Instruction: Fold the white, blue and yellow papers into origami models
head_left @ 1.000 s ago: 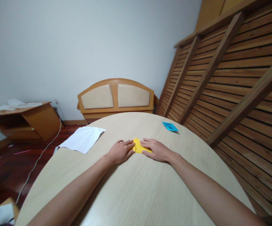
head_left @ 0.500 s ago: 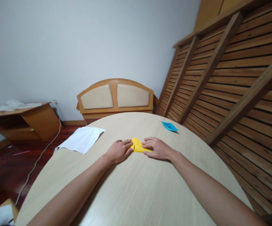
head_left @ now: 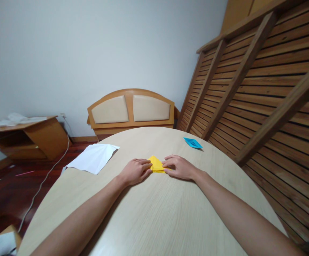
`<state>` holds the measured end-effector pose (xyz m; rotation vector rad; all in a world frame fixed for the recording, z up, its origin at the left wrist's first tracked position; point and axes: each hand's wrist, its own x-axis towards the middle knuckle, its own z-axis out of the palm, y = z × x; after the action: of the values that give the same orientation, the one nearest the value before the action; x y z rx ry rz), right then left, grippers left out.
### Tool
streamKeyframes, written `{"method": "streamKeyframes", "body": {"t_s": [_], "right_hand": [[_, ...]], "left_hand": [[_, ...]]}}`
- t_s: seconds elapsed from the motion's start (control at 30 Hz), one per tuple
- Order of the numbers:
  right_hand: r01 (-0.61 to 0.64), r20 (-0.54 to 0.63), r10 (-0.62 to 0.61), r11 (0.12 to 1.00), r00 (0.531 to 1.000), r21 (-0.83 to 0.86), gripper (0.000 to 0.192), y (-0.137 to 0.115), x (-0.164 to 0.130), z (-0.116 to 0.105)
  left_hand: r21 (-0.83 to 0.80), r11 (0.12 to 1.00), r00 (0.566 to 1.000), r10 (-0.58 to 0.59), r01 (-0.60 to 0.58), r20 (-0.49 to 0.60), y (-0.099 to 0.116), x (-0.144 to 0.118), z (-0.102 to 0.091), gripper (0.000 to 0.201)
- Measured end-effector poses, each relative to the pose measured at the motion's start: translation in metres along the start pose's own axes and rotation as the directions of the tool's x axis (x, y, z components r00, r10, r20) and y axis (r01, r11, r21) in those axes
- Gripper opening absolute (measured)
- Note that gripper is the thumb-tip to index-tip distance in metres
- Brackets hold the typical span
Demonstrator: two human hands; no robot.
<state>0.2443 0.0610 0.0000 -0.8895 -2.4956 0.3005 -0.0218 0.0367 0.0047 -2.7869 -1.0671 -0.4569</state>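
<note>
A folded sheet of yellow paper [head_left: 156,165] lies on the pale round table [head_left: 170,213], its top forming a point. My left hand [head_left: 136,171] is on its left side, with the fingertips closed on that edge and covering it. From the right, my right hand [head_left: 179,167] pinches the opposite edge between thumb and fingers. Between the two hands the middle of the folded paper shows, with a crease along its lower part. The corners under my fingers are hidden.
A blue folded paper boat [head_left: 193,143] sits at the back right of the table. White sheets [head_left: 93,158] lie at the left edge. Beyond stand a headboard [head_left: 130,124], a leaning slatted wooden frame [head_left: 240,92] and a low cabinet [head_left: 45,138] at the left.
My right fingers have shifted slightly on the right edge of the yellow paper. The left fingers now cover the small flap on the left. The rest stays put.
</note>
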Motion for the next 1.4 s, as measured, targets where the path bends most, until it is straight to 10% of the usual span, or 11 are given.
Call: {"method": "streamKeyframes", "body": {"t_s": [1.4], "right_hand": [[-0.027, -0.035, 0.029, 0.998, 0.999, 0.05, 0.021, -0.0033, -0.0013, -0.0007]], "left_hand": [[0.007, 0.997, 0.996, -0.081, 0.081, 0.045, -0.004, 0.0008, 0.0087, 0.027]]}}
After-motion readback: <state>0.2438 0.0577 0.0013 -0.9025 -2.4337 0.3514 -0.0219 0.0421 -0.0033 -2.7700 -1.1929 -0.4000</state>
